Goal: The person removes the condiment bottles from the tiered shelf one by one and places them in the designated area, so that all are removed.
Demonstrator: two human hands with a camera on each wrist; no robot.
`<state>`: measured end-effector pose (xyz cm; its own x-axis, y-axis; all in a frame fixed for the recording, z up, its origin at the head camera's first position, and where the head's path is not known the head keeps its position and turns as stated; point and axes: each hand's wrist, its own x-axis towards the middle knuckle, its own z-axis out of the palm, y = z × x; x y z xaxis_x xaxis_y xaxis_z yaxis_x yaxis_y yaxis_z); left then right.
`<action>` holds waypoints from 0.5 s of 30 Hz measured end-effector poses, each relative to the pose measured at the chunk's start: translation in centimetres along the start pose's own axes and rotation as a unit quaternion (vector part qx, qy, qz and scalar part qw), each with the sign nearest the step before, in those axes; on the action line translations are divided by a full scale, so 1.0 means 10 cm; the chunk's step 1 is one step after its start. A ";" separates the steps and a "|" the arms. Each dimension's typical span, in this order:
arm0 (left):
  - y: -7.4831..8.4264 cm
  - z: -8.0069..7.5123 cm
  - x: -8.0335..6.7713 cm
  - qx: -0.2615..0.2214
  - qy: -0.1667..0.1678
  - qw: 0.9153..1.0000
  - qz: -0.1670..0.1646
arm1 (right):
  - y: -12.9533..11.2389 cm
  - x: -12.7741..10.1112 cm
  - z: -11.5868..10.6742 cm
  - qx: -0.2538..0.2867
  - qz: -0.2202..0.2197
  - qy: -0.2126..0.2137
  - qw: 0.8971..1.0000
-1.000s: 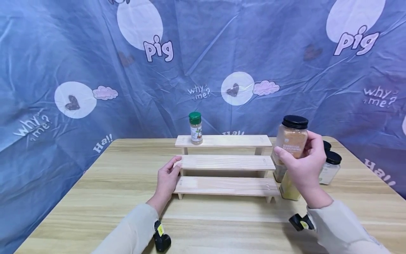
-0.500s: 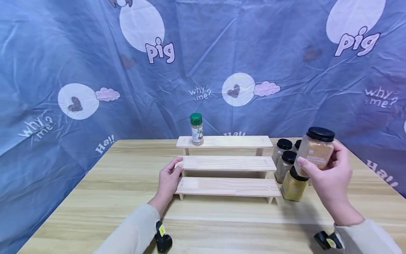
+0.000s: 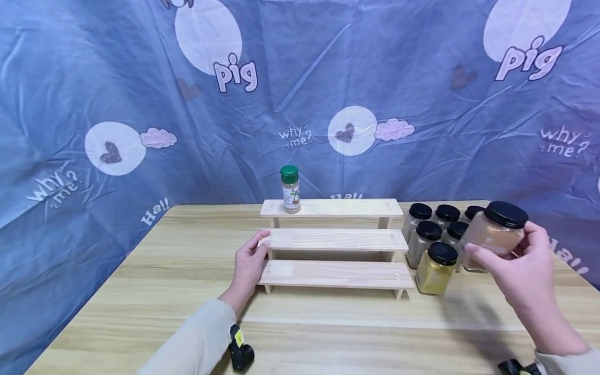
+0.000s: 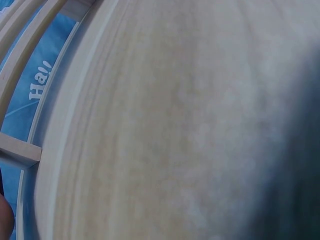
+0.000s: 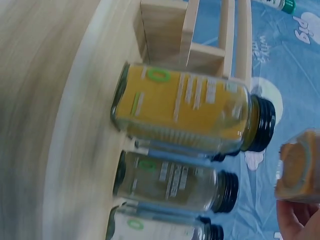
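My right hand (image 3: 525, 271) grips a black-lidded jar of tan spice (image 3: 497, 234) in the air at the right, tilted, above a cluster of several black-lidded jars (image 3: 433, 234). The jar's base (image 5: 299, 172) shows at the right wrist view's edge. A yellow-spice jar (image 3: 436, 268) (image 5: 190, 112) stands nearest the three-step wooden rack (image 3: 335, 242). My left hand (image 3: 250, 265) rests against the rack's left end, fingers on the middle step. A green-capped spice bottle (image 3: 290, 189) stands on the top step, at its left.
The wooden table (image 3: 154, 291) (image 4: 190, 125) is backed closely by a blue printed cloth (image 3: 140, 104). A small black device (image 3: 241, 354) sits on my left wrist. The table's right edge lies just beyond the jar cluster.
My right hand has carried the tan spice jar rightward and down, from beside the rack's top step to over the jar cluster. The left hand has stayed on the rack.
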<state>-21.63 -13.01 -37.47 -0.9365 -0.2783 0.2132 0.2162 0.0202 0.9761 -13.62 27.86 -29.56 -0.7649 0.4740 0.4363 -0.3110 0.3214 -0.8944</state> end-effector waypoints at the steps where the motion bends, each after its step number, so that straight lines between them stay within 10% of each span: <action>1: 0.00 0.00 0.00 0.001 0.000 1.000 0.001 | 0.01 0.01 -0.02 -0.006 -0.002 -0.006 1.000; 15: -0.02 0.00 0.01 -0.018 -0.001 1.000 0.001 | 0.23 0.07 -0.20 -0.123 -0.007 -0.067 0.990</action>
<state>-21.74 -13.01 -37.62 -0.9369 -0.2760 0.2144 0.2270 -0.0141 0.9738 -13.72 30.62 -31.09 -0.8345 0.3606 0.4166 -0.1875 0.5251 -0.8301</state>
